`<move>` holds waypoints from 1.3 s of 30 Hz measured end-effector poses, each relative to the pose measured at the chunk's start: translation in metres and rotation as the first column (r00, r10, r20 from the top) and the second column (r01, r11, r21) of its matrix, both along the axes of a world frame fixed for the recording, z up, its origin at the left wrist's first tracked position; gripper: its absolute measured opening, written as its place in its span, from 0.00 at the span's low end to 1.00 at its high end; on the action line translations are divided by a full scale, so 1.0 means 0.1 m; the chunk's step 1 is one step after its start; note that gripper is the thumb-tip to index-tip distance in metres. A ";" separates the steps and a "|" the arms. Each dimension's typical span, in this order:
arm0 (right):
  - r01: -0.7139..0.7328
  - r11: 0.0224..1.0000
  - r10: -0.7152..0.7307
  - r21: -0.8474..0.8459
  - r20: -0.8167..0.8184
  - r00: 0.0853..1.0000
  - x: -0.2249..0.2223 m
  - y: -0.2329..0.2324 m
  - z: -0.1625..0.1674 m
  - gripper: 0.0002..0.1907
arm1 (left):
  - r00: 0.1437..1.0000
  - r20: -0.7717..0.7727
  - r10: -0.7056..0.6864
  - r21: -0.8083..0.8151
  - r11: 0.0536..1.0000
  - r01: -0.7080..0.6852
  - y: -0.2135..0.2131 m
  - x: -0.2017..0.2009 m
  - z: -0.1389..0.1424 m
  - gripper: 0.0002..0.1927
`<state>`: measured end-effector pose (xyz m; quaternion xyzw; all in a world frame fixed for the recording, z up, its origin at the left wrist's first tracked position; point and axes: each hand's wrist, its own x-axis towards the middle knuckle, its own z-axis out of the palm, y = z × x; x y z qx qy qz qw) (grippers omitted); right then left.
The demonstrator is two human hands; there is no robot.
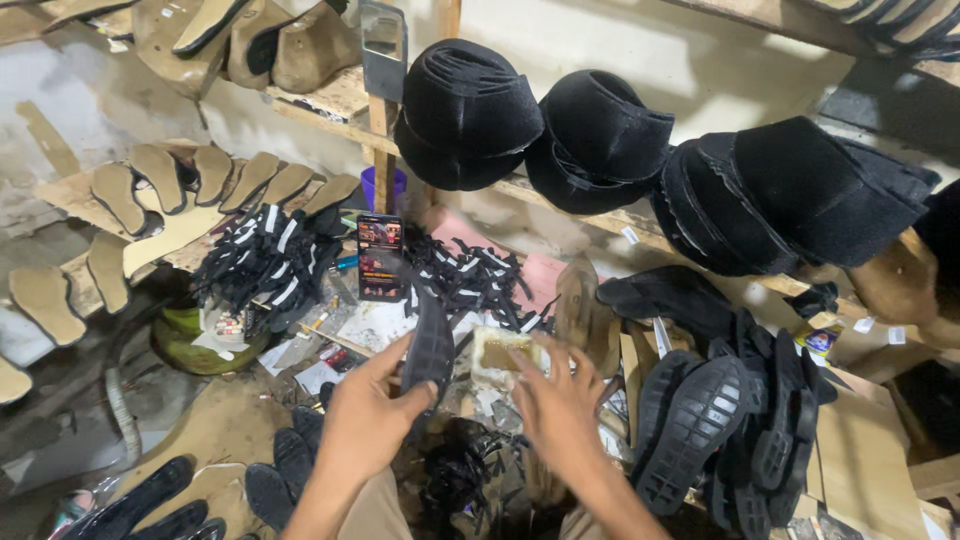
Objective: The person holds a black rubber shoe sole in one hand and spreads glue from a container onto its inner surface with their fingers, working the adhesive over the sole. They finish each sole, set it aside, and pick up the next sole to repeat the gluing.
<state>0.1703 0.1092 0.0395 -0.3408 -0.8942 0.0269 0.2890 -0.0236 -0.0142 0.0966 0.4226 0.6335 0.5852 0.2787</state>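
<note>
My left hand (365, 415) grips a black shoe sole (429, 348) by its lower end and holds it upright over the cluttered work surface. My right hand (560, 400) is spread open just to the right of it, fingers apart, hovering by a small tan rectangular block (503, 350) and holding nothing. A heap of black straps (462, 475) lies near my lap below both hands.
A lit phone (380, 257) stands upright behind the sole. Piles of black straps with white tags (262, 262) lie around it. Black soles (735, 430) are stacked at right, tan insoles (210, 178) on a left shelf, black uppers (465, 115) on the upper shelf.
</note>
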 end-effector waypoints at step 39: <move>-0.287 0.936 0.215 -0.202 -0.317 0.924 0.26 -0.29 0.31 0.33 | 0.730 0.653 -0.200 0.203 0.975 0.085 0.34 0.40 -0.09 0.21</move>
